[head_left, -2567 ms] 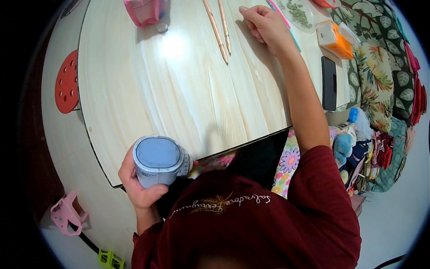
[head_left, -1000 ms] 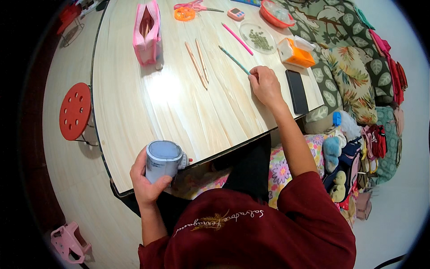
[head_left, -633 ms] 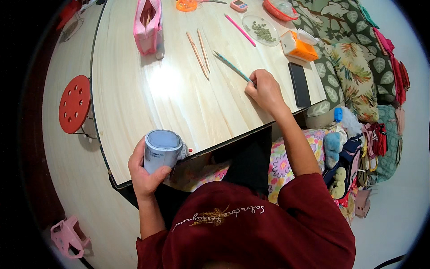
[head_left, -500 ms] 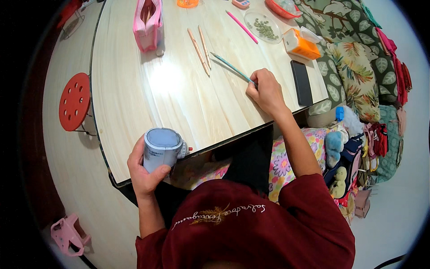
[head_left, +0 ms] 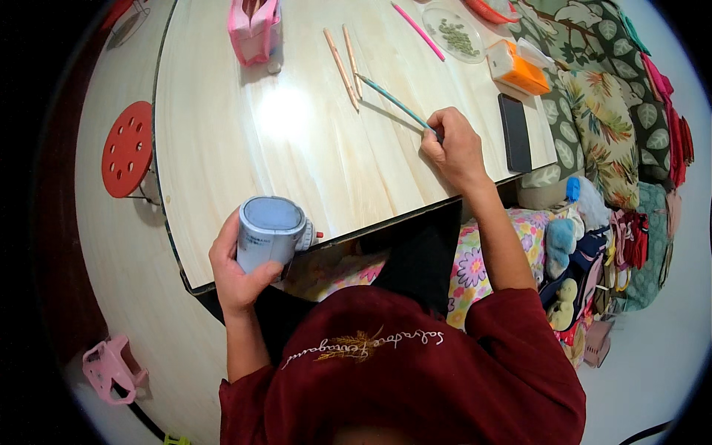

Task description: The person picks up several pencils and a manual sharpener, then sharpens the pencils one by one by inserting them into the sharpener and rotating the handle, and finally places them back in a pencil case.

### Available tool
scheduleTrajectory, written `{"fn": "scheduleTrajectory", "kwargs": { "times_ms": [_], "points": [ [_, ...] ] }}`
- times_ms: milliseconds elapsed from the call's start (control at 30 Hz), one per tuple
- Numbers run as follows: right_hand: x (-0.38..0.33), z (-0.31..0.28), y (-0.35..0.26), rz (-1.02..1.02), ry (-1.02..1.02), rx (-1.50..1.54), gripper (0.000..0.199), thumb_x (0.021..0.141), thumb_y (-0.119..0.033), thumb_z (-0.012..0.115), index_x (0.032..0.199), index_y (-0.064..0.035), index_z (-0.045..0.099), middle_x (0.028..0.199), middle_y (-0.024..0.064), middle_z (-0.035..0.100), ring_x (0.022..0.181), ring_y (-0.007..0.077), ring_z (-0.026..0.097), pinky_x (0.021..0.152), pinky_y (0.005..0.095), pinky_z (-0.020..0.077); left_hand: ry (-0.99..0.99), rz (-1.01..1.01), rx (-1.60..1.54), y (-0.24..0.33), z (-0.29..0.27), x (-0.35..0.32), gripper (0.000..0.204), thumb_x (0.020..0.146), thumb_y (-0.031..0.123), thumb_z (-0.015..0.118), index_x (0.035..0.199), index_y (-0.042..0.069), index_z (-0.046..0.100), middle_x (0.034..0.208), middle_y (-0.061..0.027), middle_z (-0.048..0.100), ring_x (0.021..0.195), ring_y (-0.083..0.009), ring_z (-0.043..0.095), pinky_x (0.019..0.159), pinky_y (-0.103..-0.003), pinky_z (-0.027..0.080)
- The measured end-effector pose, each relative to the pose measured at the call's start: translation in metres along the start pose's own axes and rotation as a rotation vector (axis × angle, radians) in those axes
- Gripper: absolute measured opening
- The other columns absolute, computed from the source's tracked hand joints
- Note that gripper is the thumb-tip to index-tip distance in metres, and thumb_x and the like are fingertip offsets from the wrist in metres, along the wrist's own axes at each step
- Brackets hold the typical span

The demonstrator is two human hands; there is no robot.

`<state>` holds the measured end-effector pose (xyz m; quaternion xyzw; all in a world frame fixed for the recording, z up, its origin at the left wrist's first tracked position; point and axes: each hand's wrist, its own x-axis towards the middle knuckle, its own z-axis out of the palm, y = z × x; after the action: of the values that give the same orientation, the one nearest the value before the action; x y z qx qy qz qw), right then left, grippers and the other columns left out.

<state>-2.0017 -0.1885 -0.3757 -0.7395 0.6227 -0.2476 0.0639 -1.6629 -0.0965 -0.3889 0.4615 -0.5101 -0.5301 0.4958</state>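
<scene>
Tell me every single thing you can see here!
Table: one, pale wood, centre.
Pencil case: one, pink, far edge of table.
Wooden sticks: two, tan, lying side by side.
Teal stick: one, in the right hand.
Pink stick: one, far right of table.
Dish: one, clear, with green bits.
Orange box: one, right edge.
Phone: one, black, right edge.
Stool: one, red, left of table.
Soft toys: several, floor at right.
Canister: one, grey-blue, in left hand.
Left hand: holds canister.
Right hand: grips teal stick.
</scene>
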Motion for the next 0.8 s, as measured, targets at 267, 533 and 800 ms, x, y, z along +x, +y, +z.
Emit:
{"fn": "scheduleTrajectory", "kwargs": {
  "times_ms": [267, 533, 800],
  "points": [
    [-0.012, -0.048, -0.034, 0.193, -0.188, 0.731, 0.015, 0.083, -0.009, 0.061, 0.095, 0.0005, 0.061, 0.078, 0.0034, 0.061, 0.067, 0.0125, 0.058, 0.064, 0.0257, 0.0485, -0.025, 0.025, 0.032, 0.005, 0.003, 0.004, 0.071, 0.062, 0.03, 0.075, 0.119, -0.006, 0.05, 0.105, -0.0131, 0.06, 0.097, -0.0186, 0.057, 0.086, -0.031, 0.044],
    [0.013, -0.127, -0.095, -0.172, -0.237, 1.142, 0.016, 0.088, -0.013, 0.058, 0.095, 0.0019, 0.06, 0.08, 0.0057, 0.058, 0.059, 0.009, 0.047, 0.056, 0.0264, 0.0421, -0.169, 0.235, 0.336, 0.047, 0.021, -0.02, 0.06, 0.063, 0.027, 0.077, 0.111, -0.002, 0.056, 0.095, -0.0154, 0.063, 0.081, -0.0229, 0.063, 0.075, -0.029, 0.049],
    [0.001, -0.149, -0.188, -0.561, -0.226, 0.757, 0.024, 0.094, -0.018, 0.05, 0.082, 0.0012, 0.058, 0.065, 0.0025, 0.053, 0.046, 0.0041, 0.045, 0.039, 0.0176, 0.0353, -0.3, 0.514, 0.765, 0.079, 0.044, -0.05, 0.05, 0.063, 0.026, 0.074, 0.105, 0.007, 0.055, 0.083, -0.0123, 0.062, 0.076, -0.0304, 0.061, 0.067, -0.037, 0.049]
  ]
}}
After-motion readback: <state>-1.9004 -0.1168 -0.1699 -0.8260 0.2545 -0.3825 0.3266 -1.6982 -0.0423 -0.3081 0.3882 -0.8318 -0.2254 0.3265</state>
